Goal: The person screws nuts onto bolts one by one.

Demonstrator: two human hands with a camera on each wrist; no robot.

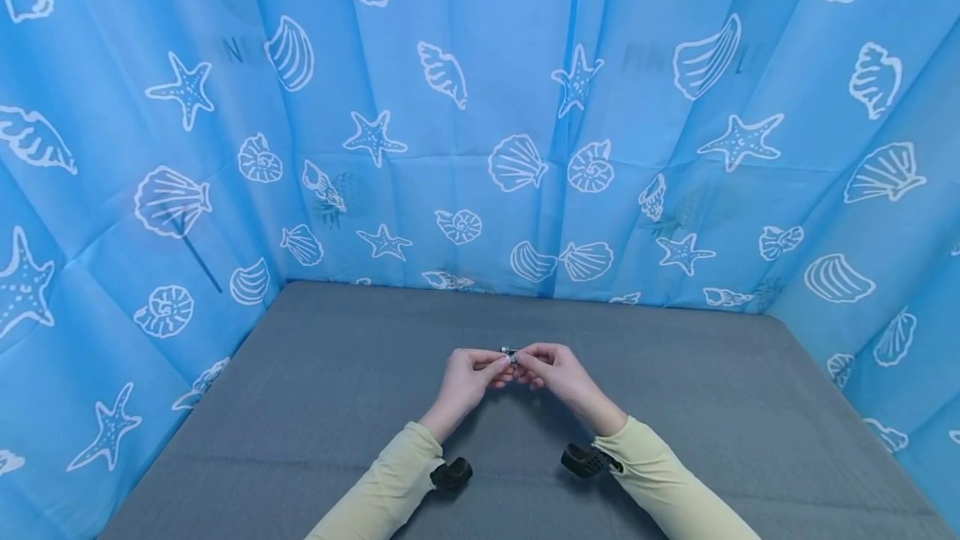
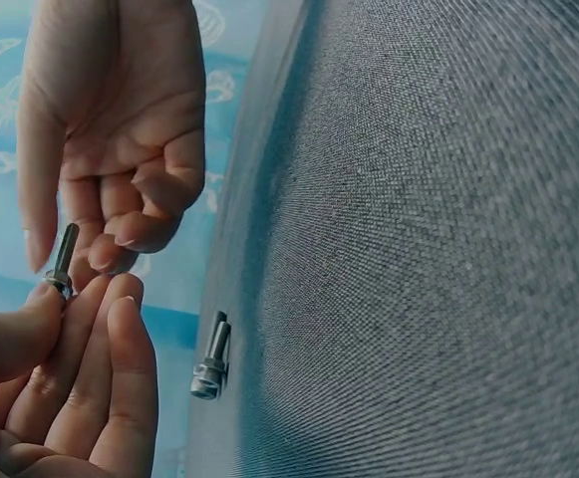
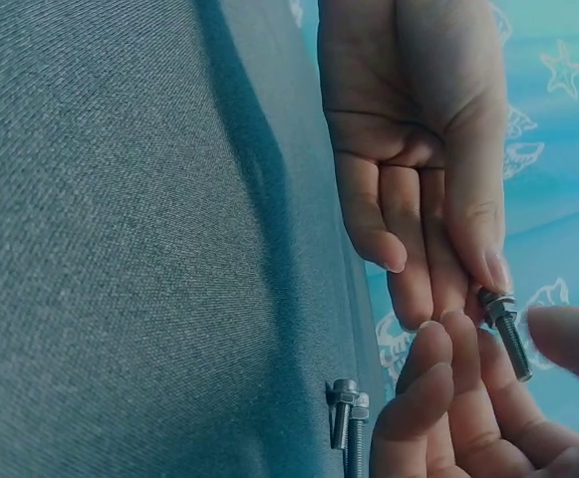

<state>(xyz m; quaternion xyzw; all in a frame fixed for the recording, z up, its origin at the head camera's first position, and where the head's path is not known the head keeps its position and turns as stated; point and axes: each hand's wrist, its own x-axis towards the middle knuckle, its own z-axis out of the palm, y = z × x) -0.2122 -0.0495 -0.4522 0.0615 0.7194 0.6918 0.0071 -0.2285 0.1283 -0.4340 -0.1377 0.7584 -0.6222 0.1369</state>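
My left hand [image 1: 467, 382] pinches a small metal bolt [image 3: 512, 344] between thumb and fingers near its head, with a nut [image 3: 503, 308] close to the head. The threaded shank points toward my right hand [image 1: 558, 373]. In the right wrist view, the right thumb [image 3: 566, 339] stands a little apart from the shank on one side. The right fingers, loosely bent, are on its other side, close to the left fingertips. Beyond the hands, a pair of similar bolts with nuts [image 3: 344, 398] lies on the grey table.
The grey cloth-covered table [image 1: 337, 373] spreads out around the hands. Blue curtains [image 1: 465, 148] with white shells and starfish stand along its back and sides. Black devices [image 1: 452, 474] are strapped at both wrists, over pale yellow sleeves [image 1: 382, 486].
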